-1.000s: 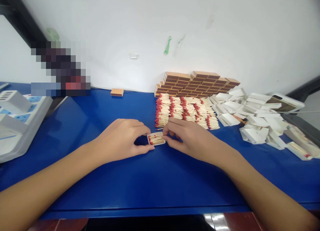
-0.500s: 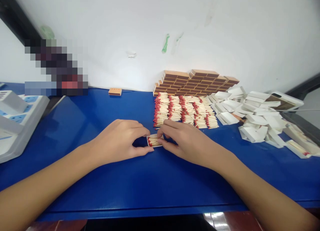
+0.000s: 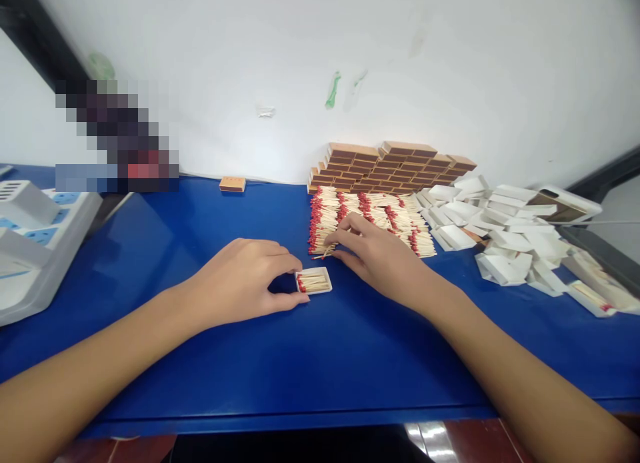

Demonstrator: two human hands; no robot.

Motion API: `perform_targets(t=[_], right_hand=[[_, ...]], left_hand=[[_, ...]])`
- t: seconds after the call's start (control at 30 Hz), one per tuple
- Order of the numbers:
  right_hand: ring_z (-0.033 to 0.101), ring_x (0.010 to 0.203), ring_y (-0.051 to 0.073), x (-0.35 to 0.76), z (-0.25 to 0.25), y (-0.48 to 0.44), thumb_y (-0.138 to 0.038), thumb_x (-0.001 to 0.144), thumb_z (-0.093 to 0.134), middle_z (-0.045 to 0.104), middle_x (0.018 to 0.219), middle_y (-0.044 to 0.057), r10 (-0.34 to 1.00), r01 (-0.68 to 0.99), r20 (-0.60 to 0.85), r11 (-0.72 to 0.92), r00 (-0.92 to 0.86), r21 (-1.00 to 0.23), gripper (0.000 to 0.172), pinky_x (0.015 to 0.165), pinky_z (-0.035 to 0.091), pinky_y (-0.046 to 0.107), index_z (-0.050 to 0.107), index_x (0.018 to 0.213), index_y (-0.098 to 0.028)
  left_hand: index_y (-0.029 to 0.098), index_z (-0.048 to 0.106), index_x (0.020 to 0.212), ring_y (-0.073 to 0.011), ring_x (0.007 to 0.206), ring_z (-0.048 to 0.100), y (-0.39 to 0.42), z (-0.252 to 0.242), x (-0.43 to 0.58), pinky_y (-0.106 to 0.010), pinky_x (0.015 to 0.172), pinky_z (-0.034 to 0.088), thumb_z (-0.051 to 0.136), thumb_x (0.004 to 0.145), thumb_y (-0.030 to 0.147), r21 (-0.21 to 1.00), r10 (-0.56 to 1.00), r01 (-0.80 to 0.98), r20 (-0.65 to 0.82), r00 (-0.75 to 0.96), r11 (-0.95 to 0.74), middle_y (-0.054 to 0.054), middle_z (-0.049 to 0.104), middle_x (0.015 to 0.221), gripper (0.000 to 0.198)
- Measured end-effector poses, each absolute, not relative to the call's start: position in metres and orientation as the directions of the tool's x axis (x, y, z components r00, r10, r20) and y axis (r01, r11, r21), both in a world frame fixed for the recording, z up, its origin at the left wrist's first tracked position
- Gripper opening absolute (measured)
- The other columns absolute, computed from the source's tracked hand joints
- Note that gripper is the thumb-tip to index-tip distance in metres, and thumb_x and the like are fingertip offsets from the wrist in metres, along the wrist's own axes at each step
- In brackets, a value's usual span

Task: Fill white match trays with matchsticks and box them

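Observation:
A small white matchbox tray lies flat on the blue table, with a layer of red-tipped matches inside. My left hand grips the tray's left end between thumb and fingers. At the near left edge of a large heap of loose matches, my right hand has its thumb and forefinger pinched about a match; whether it holds more than one is hidden.
Closed brown matchboxes are stacked behind the heap, and one matchbox sits apart on the left. Several white trays are piled on the right, near a phone. A power strip stands at the left.
My right hand has left the tray and moved up and right to the match heap, uncovering the tray's right end. My left hand keeps its hold on the tray.

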State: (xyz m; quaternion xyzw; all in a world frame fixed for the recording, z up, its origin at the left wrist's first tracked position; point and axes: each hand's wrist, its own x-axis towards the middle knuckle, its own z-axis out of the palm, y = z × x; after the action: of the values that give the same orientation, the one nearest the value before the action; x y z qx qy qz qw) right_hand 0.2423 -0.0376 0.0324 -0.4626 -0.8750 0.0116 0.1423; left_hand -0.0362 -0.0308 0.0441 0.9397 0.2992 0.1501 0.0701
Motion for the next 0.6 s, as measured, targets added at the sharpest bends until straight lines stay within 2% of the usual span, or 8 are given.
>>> perform_targets(t=[0.2,0.43,0.6], right_hand=[[0.062,0.086,0.02,0.245,0.032,-0.035,-0.021,0.11,0.057,0.063,0.111,0.008,0.828,0.807,0.213,0.557,-0.519,-0.198,0.008,0.072,0.045,0.032,0.063,0.104,-0.021],[0.063,0.089,0.02,0.237,0.035,-0.042,-0.02,0.107,0.063,0.064,0.106,0.006,0.835,0.771,0.184,0.55,-0.519,-0.321,0.006,0.077,0.046,0.033,0.065,0.102,-0.021],[0.063,0.088,0.02,0.234,0.032,-0.041,-0.022,0.109,0.06,0.065,0.107,0.007,0.837,0.777,0.167,0.546,-0.521,-0.313,0.007,0.074,0.046,0.033,0.067,0.108,-0.021]], left_hand=[[0.021,0.083,0.107,-0.017,0.079,0.073,-0.031,0.043,-0.036,-0.028,0.07,0.051,0.08,0.098,0.043,0.217,0.587,0.547,0.244,0.772,-0.809,-0.001,0.08,0.09,0.024],[0.02,0.083,0.106,-0.0175,0.079,0.074,-0.032,0.044,-0.037,-0.029,0.07,0.051,0.081,0.097,0.04,0.219,0.587,0.546,0.238,0.774,-0.809,-0.001,0.08,0.09,0.022],[0.021,0.083,0.106,-0.0176,0.08,0.074,-0.031,0.043,-0.037,-0.029,0.07,0.051,0.08,0.097,0.042,0.217,0.585,0.545,0.237,0.775,-0.81,-0.001,0.08,0.09,0.023]])
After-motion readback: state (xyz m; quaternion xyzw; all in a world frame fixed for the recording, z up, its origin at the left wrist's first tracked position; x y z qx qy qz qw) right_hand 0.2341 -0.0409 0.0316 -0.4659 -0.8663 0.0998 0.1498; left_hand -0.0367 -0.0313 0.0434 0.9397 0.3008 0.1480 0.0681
